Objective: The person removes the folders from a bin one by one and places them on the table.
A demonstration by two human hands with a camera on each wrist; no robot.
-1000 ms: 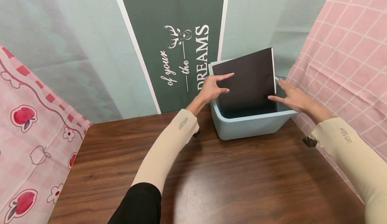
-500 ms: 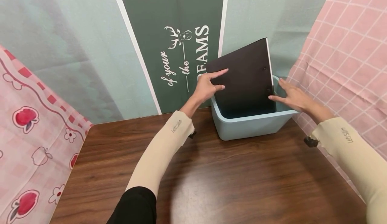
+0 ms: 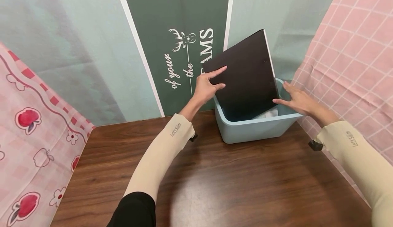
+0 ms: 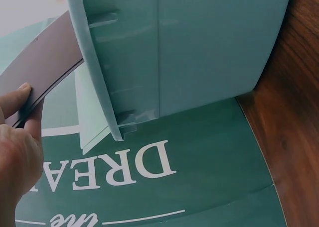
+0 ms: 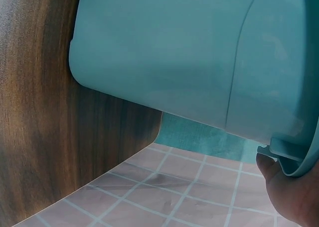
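A thin black folder (image 3: 242, 77) with a pale edge tilts up out of a light blue plastic bin (image 3: 261, 130); its lower part is inside. My left hand (image 3: 207, 86) pinches the folder's left edge between thumb and fingers. The left wrist view shows this grip on the folder (image 4: 47, 62), just outside the bin's rim. At the bin's right end, my right hand (image 3: 299, 99) holds the rim. In the right wrist view a fingertip sits under the rim's lip, and most of that hand is cut off. Something white (image 3: 270, 112) shows inside the bin below the folder.
The bin stands at the back right of a brown wooden table (image 3: 215, 182). Close behind it hangs a green and grey cloth (image 3: 190, 9). A pink checked cloth (image 3: 353, 43) borders the right, and an apple-patterned cloth (image 3: 27, 145) the left.
The folder has risen and shifted left, tilting more, with my left hand moving up and left alongside it. The white thing in the bin has come into view. My right hand has stayed at the rim.
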